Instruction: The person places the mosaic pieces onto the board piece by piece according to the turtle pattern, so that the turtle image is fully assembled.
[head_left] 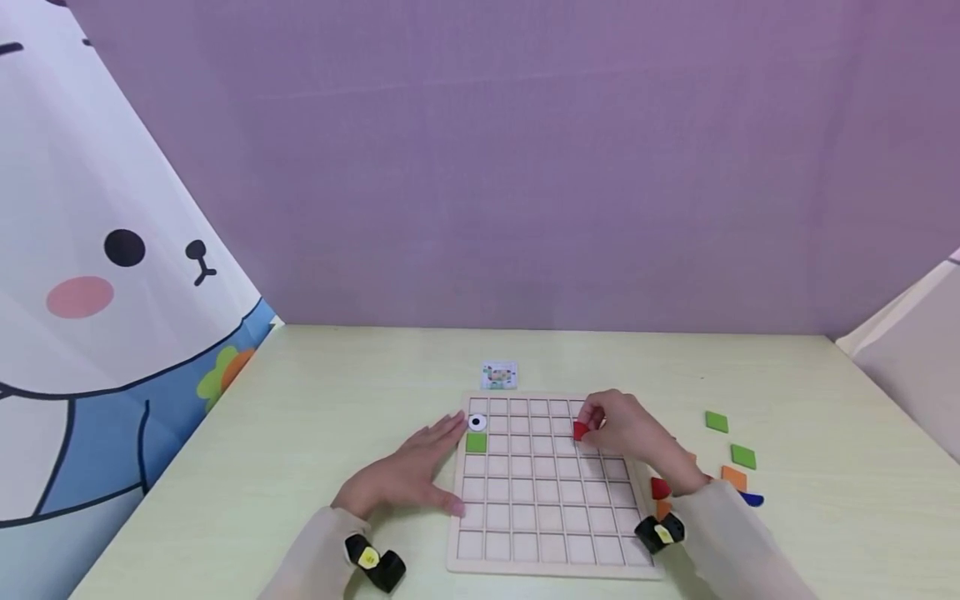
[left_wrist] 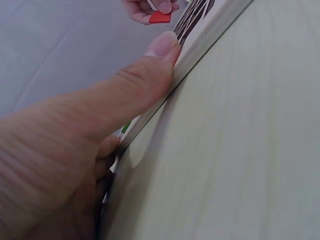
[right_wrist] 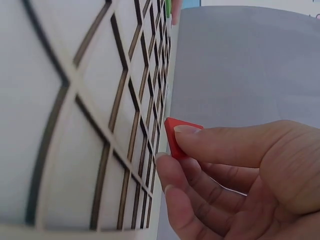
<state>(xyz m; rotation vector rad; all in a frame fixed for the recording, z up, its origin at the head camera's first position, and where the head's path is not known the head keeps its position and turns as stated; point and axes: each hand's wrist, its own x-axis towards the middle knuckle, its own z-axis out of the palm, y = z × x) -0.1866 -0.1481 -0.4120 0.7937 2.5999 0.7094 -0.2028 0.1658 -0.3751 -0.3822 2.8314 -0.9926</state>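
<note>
A wooden grid board (head_left: 523, 517) lies on the table under both hands. My left hand (head_left: 408, 473) rests along its left edge with fingers extended; its thumb (left_wrist: 135, 82) touches the rim in the left wrist view. In its top left part sit a round white piece with a black dot (head_left: 477, 422) and, just below, a green square tile (head_left: 476, 442). Over the upper right squares, my right hand (head_left: 628, 427) pinches a red tile (right_wrist: 171, 136) between thumb and fingertips. That tile is tilted in the right wrist view, and fingers partly cover it.
A small printed card (head_left: 498, 375) lies beyond the board. To the right are loose green tiles (head_left: 743, 456), an orange tile (head_left: 734, 477), a dark blue piece (head_left: 752, 499) and a red piece (head_left: 660, 488), some partly hidden by the right arm. A purple cloth (head_left: 525, 208) hangs behind the table.
</note>
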